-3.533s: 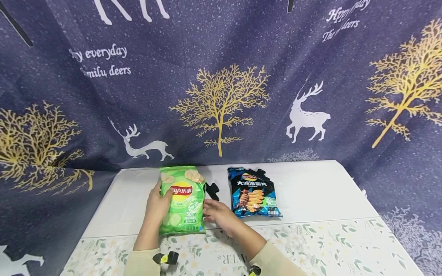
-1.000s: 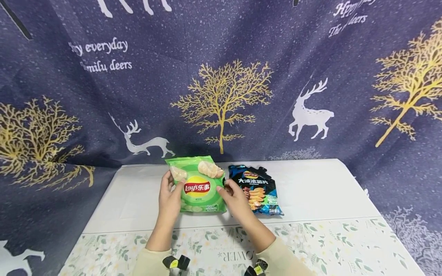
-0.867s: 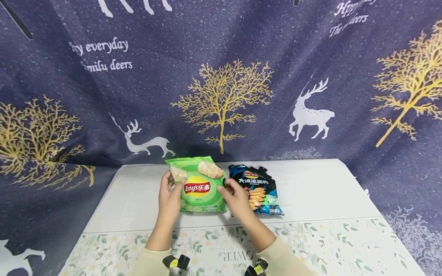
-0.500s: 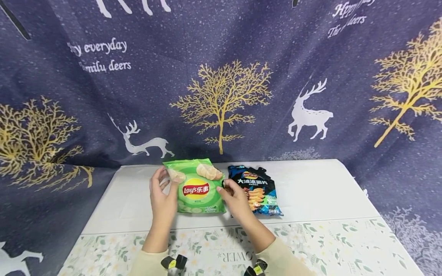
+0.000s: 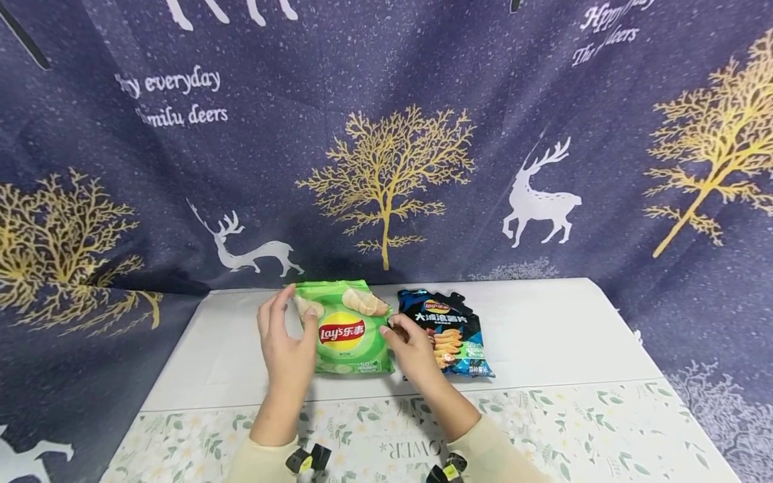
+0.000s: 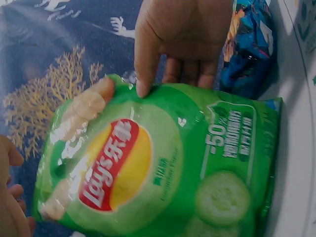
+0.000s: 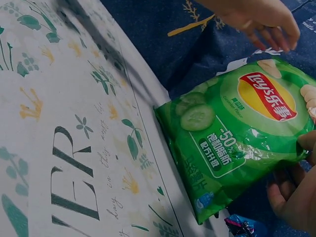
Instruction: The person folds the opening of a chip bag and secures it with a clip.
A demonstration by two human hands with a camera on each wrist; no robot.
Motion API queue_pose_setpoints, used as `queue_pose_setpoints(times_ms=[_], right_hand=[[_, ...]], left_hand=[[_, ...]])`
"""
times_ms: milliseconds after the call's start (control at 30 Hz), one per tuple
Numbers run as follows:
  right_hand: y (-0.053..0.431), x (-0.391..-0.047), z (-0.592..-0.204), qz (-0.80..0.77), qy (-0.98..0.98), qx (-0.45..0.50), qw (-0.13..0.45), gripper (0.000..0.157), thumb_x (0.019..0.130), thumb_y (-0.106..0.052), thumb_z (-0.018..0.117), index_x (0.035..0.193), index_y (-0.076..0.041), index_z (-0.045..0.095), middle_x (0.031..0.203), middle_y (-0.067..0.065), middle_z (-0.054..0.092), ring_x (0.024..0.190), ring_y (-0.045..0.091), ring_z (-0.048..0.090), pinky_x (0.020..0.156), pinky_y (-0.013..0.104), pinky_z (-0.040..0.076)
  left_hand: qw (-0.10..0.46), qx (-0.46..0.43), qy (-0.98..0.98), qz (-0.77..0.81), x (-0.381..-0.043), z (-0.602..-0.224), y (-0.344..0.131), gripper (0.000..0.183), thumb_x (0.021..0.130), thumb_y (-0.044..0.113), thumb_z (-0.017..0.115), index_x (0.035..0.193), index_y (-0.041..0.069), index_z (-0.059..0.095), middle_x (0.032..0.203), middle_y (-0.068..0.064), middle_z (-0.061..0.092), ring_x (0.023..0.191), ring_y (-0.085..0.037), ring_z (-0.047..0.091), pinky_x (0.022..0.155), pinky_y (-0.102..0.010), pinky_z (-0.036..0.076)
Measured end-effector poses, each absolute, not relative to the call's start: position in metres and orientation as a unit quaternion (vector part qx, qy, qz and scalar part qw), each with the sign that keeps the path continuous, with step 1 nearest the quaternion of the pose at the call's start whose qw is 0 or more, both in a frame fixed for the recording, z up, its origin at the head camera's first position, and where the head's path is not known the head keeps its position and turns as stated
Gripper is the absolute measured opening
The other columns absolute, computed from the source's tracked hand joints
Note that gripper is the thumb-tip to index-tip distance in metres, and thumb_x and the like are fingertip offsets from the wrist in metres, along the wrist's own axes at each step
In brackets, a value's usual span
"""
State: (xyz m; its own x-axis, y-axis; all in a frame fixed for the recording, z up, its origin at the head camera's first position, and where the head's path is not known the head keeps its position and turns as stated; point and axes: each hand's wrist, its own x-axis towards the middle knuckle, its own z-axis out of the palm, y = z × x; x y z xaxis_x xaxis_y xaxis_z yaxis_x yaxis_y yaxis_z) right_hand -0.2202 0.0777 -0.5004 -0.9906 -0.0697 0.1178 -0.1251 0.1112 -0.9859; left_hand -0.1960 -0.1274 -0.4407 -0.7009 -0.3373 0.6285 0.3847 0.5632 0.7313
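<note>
A green Lay's bag of potato chips (image 5: 341, 330) stands tilted up at the back of the table. My right hand (image 5: 413, 349) pinches its right edge between thumb and fingers; the right wrist view shows this hand (image 7: 298, 197) at the bag's side. A small dark bit shows by those fingertips, too little to tell its kind. My left hand (image 5: 285, 339) is spread at the bag's upper left. In the right wrist view the left hand (image 7: 261, 22) hangs apart from the bag with loose fingers. Only part of it shows in the left wrist view.
A black and blue Lay's bag (image 5: 449, 335) lies just right of the green one, with a black clip (image 5: 460, 303) at its top right. Behind the white table (image 5: 543, 335) hangs a dark blue cloth (image 5: 386, 87) with deer and trees. A floral cover (image 5: 543, 429) lies in front.
The green bag has moved right and tipped up. The black clip seen beside it is out of sight. My left hand has let go of the bag's left edge and opened; the right still pinches it.
</note>
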Motion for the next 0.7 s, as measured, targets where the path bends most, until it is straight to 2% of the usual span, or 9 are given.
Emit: queue_pose_setpoints(times_ms=[133, 233, 500, 700], right_hand=[[0.078, -0.22, -0.501, 0.666, -0.742, 0.069, 0.021, 0.012, 0.099, -0.021, 0.066, 0.097, -0.009, 0.065, 0.079, 0.001, 0.049, 0.072, 0.011, 0.046, 0.062, 0.02, 0.04], [0.078, -0.22, -0.5, 0.665, -0.743, 0.072, 0.026, 0.011, 0.099, -0.02, 0.065, 0.095, -0.01, 0.065, 0.077, 0.001, 0.047, 0.07, 0.011, 0.045, 0.061, 0.02, 0.039], [0.078, -0.219, -0.498, 0.661, -0.746, 0.073, 0.029, 0.008, 0.099, -0.018, 0.065, 0.095, -0.01, 0.065, 0.074, 0.0, 0.044, 0.068, 0.01, 0.043, 0.06, 0.019, 0.038], [0.079, -0.219, -0.498, 0.658, -0.75, 0.071, 0.027, 0.011, 0.099, -0.02, 0.066, 0.096, -0.009, 0.065, 0.075, 0.001, 0.044, 0.068, 0.011, 0.042, 0.06, 0.02, 0.037]], left_hand=[[0.404, -0.067, -0.81, -0.419, -0.201, -0.43, -0.122, 0.055, 0.087, 0.003, 0.07, 0.141, 0.008, 0.057, 0.133, -0.019, 0.053, 0.128, -0.035, 0.046, 0.109, -0.048, 0.038], [0.405, -0.108, -0.828, -0.372, -0.208, -0.422, -0.119, 0.058, 0.086, 0.003, 0.071, 0.142, 0.005, 0.056, 0.134, -0.021, 0.056, 0.129, -0.04, 0.047, 0.111, -0.053, 0.038], [0.349, -0.172, -0.878, -0.279, -0.22, -0.405, -0.114, 0.053, 0.088, 0.011, 0.074, 0.138, 0.004, 0.059, 0.133, -0.018, 0.062, 0.137, -0.037, 0.048, 0.119, -0.055, 0.032], [0.288, -0.201, -0.912, -0.212, -0.223, -0.395, -0.112, 0.057, 0.089, 0.019, 0.077, 0.141, 0.008, 0.058, 0.132, -0.013, 0.064, 0.141, -0.033, 0.046, 0.124, -0.06, 0.022]])
